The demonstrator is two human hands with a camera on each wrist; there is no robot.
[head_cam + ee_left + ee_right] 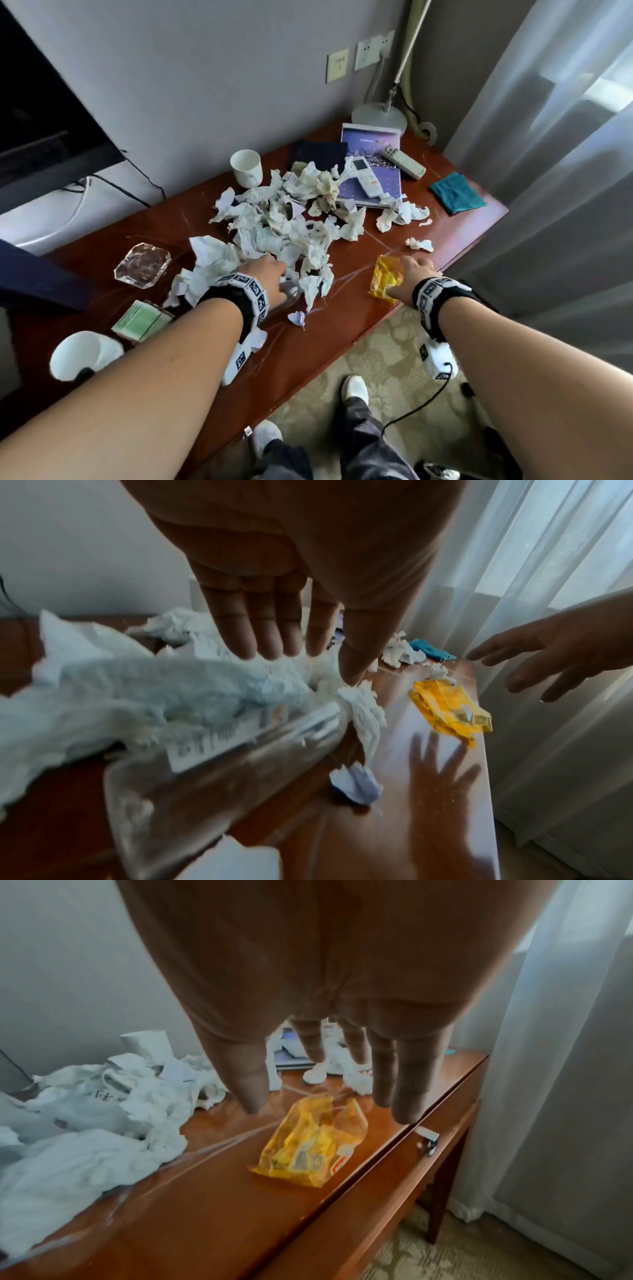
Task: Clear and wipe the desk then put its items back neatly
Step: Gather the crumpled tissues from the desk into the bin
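A heap of crumpled white tissues (281, 219) covers the middle of the red-brown desk (342, 308). My left hand (274, 270) reaches into the heap's near edge, fingers straight (260, 631), holding nothing. Under it lies a clear plastic bottle (222, 764) on its side, half buried in tissues (137, 696). Whether the hand touches it I cannot tell. My right hand (409, 270) hovers open over a yellow plastic wrapper (385, 279) near the front edge. In the right wrist view the spread fingers (404, 1091) hang just above the wrapper (311, 1145) without gripping it.
At the back stand a white cup (246, 168), a dark folder (317, 152), a purple booklet (371, 192) with two remotes (366, 176), a lamp base (378, 116) and a teal cloth (457, 193). A glass ashtray (142, 263), green packets (140, 320) and a tipped cup (82, 353) lie left.
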